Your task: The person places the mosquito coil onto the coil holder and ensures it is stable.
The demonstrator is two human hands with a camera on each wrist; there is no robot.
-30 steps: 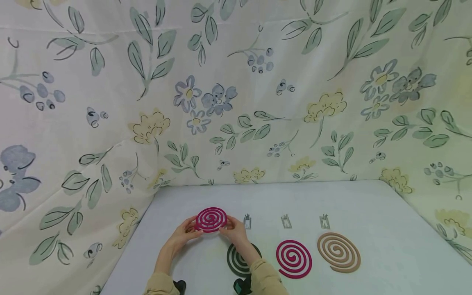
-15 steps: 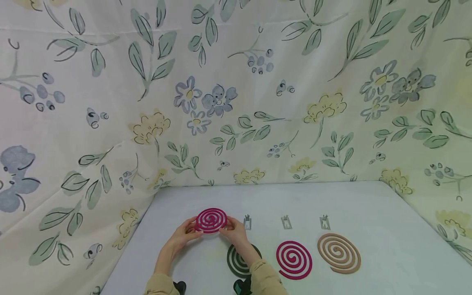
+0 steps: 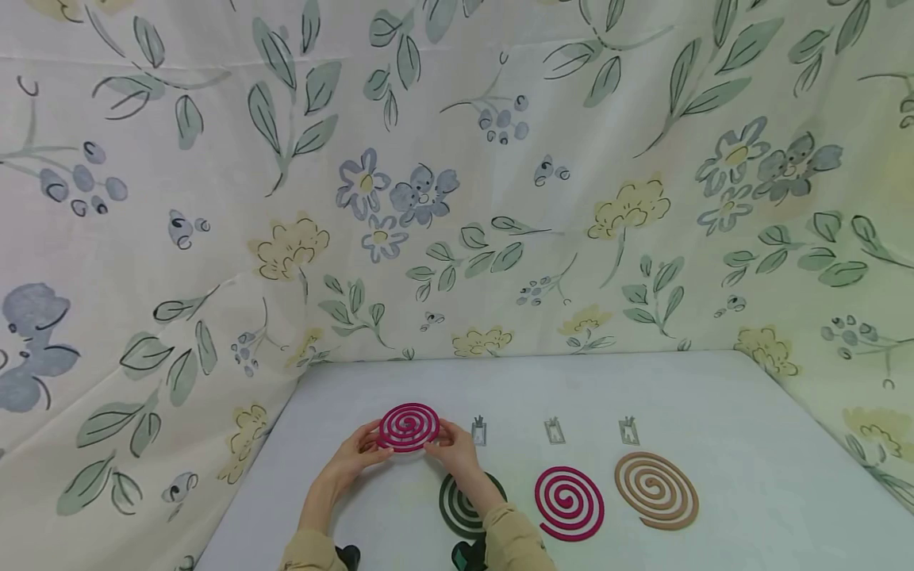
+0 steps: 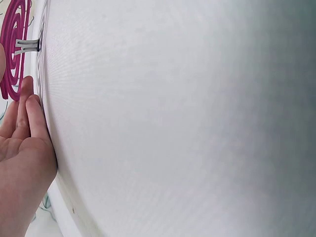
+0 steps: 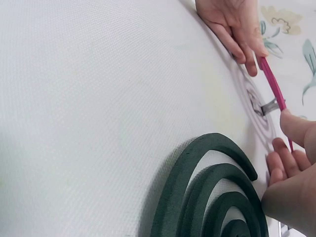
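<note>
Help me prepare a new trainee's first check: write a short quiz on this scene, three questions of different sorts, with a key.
1. Multiple choice: in the head view, what colour is the rightmost coil on the table? A) dark green; B) magenta; C) tan.
2. True or false: the left grip and the right grip hold the same magenta coil.
3. Count: how many small grey stands show to the right of that held coil in the head view?

Key: 1. C. 2. True. 3. Three.
</note>
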